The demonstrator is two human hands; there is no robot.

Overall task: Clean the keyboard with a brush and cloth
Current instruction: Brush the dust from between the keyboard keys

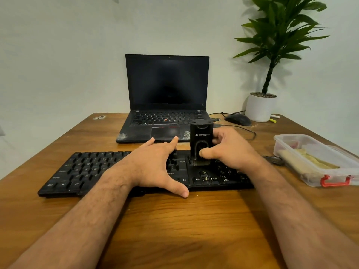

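You are sitting at a wooden table [174,220], and the keyboard [81,171] is lying across its middle, right in front of you. Behind it at twelve o'clock a laptop [167,90] is standing open with a dark screen, and at one o'clock a potted plant [261,105] is standing beside a mouse [238,119] whose cable is trailing toward your right hand. At three o'clock a clear plastic box [314,164] is sitting with pale folded material inside, possibly the cloth, though I cannot tell.

Your left hand [153,166] is lying flat with fingers spread, steadying the keyboard's middle. Your right hand [231,150] is gripping the black brush [201,144] upright, its bristles touching the keys above the arrow cluster.

You are judging by this to be mid-brushing; the wiping appears not yet begun. Nothing is blocking the keys, but your left hand is covering part of them.
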